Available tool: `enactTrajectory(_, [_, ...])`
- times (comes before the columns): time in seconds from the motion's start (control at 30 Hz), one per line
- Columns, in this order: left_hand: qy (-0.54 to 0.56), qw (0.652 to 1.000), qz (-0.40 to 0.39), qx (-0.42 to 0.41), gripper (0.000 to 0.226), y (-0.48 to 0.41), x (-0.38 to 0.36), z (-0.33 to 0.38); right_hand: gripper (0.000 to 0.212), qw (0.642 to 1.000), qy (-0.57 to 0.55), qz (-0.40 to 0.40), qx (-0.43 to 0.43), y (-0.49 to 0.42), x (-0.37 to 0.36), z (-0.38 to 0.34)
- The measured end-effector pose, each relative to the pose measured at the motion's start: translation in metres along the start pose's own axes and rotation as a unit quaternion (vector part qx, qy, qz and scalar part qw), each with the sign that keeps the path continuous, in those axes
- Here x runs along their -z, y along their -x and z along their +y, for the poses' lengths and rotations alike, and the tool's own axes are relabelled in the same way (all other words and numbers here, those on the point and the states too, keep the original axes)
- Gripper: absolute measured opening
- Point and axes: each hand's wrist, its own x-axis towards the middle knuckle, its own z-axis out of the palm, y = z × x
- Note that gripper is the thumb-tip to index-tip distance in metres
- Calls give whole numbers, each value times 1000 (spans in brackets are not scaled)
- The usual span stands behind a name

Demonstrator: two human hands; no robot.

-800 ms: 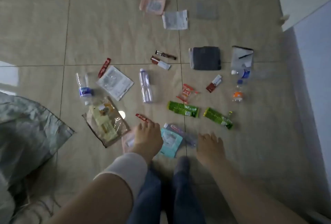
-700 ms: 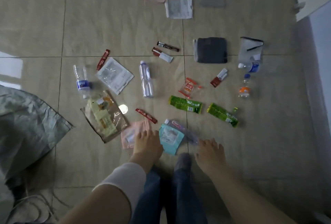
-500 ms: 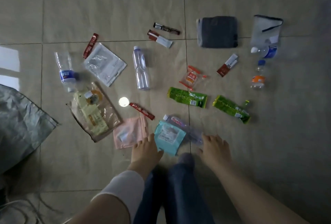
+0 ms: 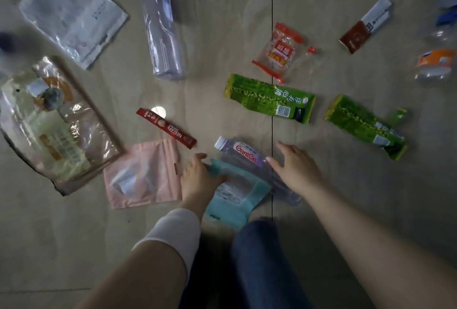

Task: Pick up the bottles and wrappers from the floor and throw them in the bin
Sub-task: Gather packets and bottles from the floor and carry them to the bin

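Litter lies spread over a tiled floor. My left hand (image 4: pixel 197 180) rests on the left edge of a teal pouch (image 4: pixel 235 200), fingers curled over it. My right hand (image 4: pixel 294 167) hovers open over a clear Ganten bottle (image 4: pixel 242 155) that lies partly under the pouch. A pink pouch (image 4: pixel 143 175) and a red Nescafe stick (image 4: pixel 168 127) lie to the left. Further out are two green wrappers (image 4: pixel 269 97) (image 4: pixel 363 123), a red-and-clear snack wrapper (image 4: pixel 279 51) and a second clear bottle (image 4: pixel 163 27).
A large clear bag with printed contents (image 4: pixel 54 120) and a white packet (image 4: pixel 71 12) lie at the left. A brown-and-white sachet (image 4: pixel 363 27) and an orange-labelled bottle (image 4: pixel 435 64) lie at the right. My jeans-clad legs (image 4: pixel 257 264) are below. No bin is in view.
The view has dropped much closer to the floor. Both hands have moved forward, the left onto the teal pouch, the right over the Ganten bottle.
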Motion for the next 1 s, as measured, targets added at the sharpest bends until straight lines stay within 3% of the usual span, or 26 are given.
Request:
enactTrajectory(0.13, [31,998,-57,-16,31,-4,1,-12,59,1000,-23,17,12,-6,-9,-4])
enactTrajectory(0.2, [58,995,-71,-49,17,2,13,-23,60,1000,-23,9,9,-5,-13,-6])
enactTrajectory(0.3, [73,994,-52,-63,13,9,44,-48,74,1000,23,-10,1,-2,-26,-13])
enactTrajectory(0.4, [118,992,28,-30,15,1,79,-85,90,997,82,-9,-1,-3,-42,-21])
enactTrajectory(0.47, [154,985,78,1,20,-5,95,-107,91,997,79,5,-16,-4,-50,-25])
enactTrajectory(0.57, [200,973,90,65,9,-6,105,-124,81,998,44,48,-23,-2,-50,-32])
enactTrajectory(0.77, [164,954,149,204,57,-15,102,-139,62,991,-85,57,88,-4,-17,-95])
enactTrajectory(0.87, [166,945,151,238,63,-26,91,-140,74,984,-89,13,157,-30,-12,-139])
enactTrajectory(1.0, [166,925,217,265,70,-43,76,-146,87,978,-43,-46,201,-57,-38,-186])
